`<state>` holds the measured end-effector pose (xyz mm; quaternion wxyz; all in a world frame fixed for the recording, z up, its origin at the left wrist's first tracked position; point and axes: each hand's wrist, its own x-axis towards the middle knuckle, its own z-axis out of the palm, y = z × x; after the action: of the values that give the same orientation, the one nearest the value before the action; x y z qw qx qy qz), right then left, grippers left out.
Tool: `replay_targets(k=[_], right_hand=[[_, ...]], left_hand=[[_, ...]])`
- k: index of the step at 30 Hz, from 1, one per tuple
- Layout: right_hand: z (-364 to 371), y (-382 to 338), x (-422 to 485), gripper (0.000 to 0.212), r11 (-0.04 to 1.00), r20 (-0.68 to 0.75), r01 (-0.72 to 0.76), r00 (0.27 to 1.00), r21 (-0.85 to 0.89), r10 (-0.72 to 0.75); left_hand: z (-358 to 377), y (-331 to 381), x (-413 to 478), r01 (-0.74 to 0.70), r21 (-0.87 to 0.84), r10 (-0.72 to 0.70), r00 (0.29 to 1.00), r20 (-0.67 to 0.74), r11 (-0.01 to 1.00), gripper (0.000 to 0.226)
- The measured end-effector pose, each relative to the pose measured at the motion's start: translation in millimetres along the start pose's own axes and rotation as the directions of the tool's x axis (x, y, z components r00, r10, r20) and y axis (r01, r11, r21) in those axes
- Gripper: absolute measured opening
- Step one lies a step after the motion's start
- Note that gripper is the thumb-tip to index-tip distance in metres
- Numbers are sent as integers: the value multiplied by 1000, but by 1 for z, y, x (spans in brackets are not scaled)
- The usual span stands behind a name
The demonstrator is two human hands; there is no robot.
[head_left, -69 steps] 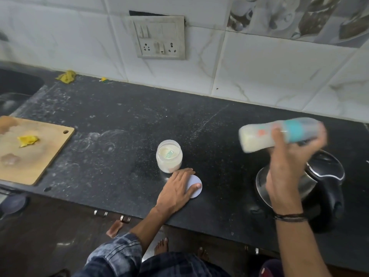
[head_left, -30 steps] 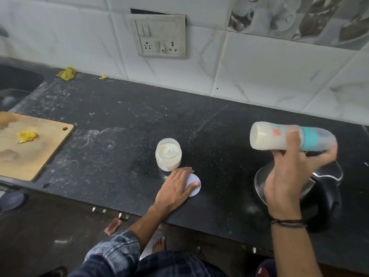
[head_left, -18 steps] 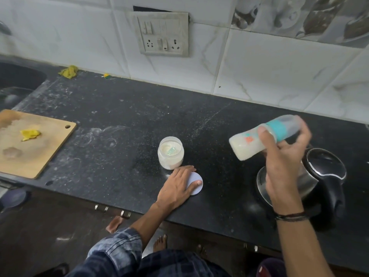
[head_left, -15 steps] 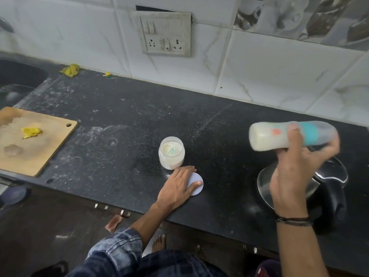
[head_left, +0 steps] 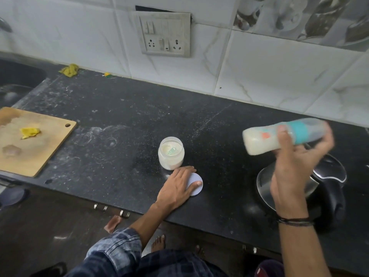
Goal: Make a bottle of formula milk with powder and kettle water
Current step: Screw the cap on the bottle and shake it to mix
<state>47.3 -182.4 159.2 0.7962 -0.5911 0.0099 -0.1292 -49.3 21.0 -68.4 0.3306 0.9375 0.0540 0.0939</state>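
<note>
Fingers [head_left: 319, 146] of right hand [head_left: 293, 172]: curled round the middle of the bottle [head_left: 263, 140], thumb over the near side, the rest wrapped behind by the teal band [head_left: 299, 130]; nothing else in the grip.
Bottle: off the surface [head_left: 119, 126], in the air above the kettle [head_left: 331, 188]; lies almost sideways, base to the left and a little lower, capped end to the right and higher; milky white liquid along the base half; orange mark on the side; outline blurred.
Right wrist: dark thread bands [head_left: 293, 220] wound round it.
Kettle: black with a steel rim, stands near the front edge of the surface at the right, partly hidden behind the right hand and forearm.
Fingers [head_left: 186, 170] of left hand [head_left: 176, 188]: straight and flat, palm down on the surface, thumb tip resting on the round pale lid [head_left: 198, 179]; not closed round anything.
Lid: flat on the surface, just in front of the powder jar [head_left: 171, 158], partly covered by the left hand.
Powder jar: upright, uncapped, mid-surface, just behind the left hand; pale powder inside, with a greenish scoop [head_left: 172, 151] lying in it.
Surface: black stone, dusted with white specks and smears.
Cutting board [head_left: 40, 148]: wooden, at the left front edge, well apart from the jar; carries a yellow scrap [head_left: 30, 132] and a damp-looking patch.
Sink [head_left: 18, 80]: dark, at the far left, beyond the board.
Yellow cloth [head_left: 68, 69]: bunched by the wall at the back left.
Switch plate [head_left: 164, 34]: on the tiled wall [head_left: 259, 62] behind the jar, with sockets and switches.
Sleeve [head_left: 113, 250]: blue check, on the left arm, below the surface edge.
Bare feet [head_left: 158, 242]: on the floor under the surface edge.
</note>
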Motion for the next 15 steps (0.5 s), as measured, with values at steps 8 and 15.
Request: replay_targets(k=[8,15], right_hand=[[-2,3,2,76,998,51,-51,997,-36,53],[0,12,0,74,993,89,-92,991,-79,99]], left_hand=[[0,-1,0,8,5,-8,1000,5,1000,57],[0,0,-2,11,9,-11,1000,-2,1000,57]])
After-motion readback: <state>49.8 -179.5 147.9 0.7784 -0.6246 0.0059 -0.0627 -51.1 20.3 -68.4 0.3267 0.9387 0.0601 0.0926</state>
